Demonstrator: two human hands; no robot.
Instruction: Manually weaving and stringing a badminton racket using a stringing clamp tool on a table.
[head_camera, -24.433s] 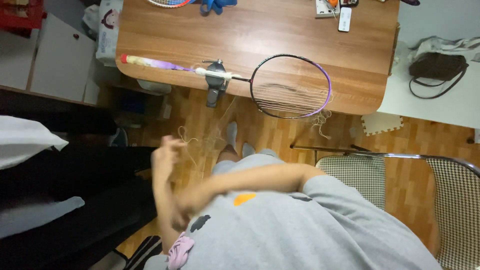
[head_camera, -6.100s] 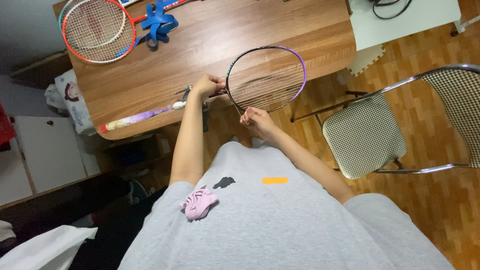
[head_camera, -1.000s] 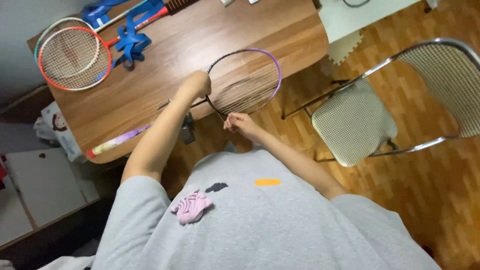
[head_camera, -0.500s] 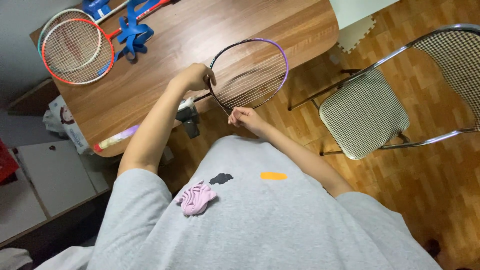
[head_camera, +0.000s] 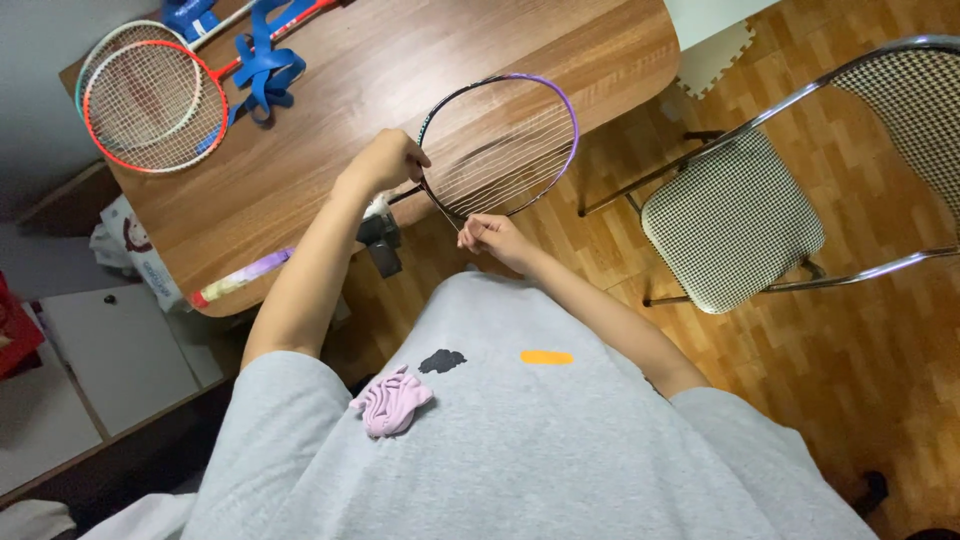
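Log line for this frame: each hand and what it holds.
left hand: grips purple-black racket frame near throat | right hand: pinches string at frame's lower edge | racket clamped at wooden table edge

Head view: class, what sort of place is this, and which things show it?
Probably a room at home used for racket stringing: a wooden table with a clamp holding a purple racket, spare rackets, a chair on wood flooring.

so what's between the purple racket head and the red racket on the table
In the head view, only bare wooden tabletop lies between the purple racket head and the red racket; the left hand grips the purple frame's near-left edge.
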